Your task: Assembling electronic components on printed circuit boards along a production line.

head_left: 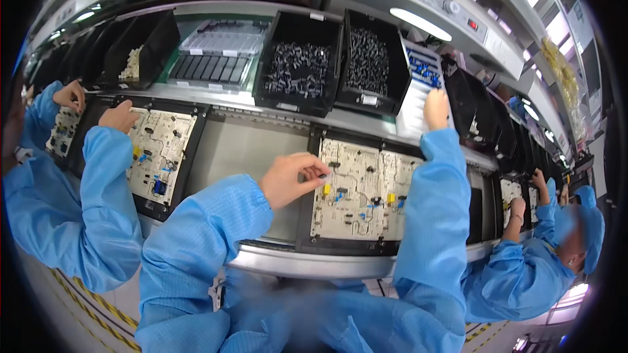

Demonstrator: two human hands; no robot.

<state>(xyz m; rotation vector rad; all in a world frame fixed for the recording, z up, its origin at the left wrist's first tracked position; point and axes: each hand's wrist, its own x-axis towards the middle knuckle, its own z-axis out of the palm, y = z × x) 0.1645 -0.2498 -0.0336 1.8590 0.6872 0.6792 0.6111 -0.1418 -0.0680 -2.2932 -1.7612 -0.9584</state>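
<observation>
My left hand (293, 178) pinches a small dark component (322, 176) between thumb and fingertips. It hovers at the upper left edge of a beige circuit board (350, 204) with yellow, blue and black parts, held in a black frame (304, 216). A second, similar board (397, 186) sits beside it, partly covered by my right sleeve. My right hand (437, 110) reaches far forward over a white tray (412, 106), just below some blue components (424, 68). Its fingers are drawn together; whatever they hold, if anything, cannot be made out.
Two black bins (297, 65) (367, 59) of small dark parts stand behind the boards, beside a clear tray of black blocks (212, 68). Co-workers in blue work close on the left (108, 202) and right (517, 274). A lamp housing (451, 10) hangs overhead.
</observation>
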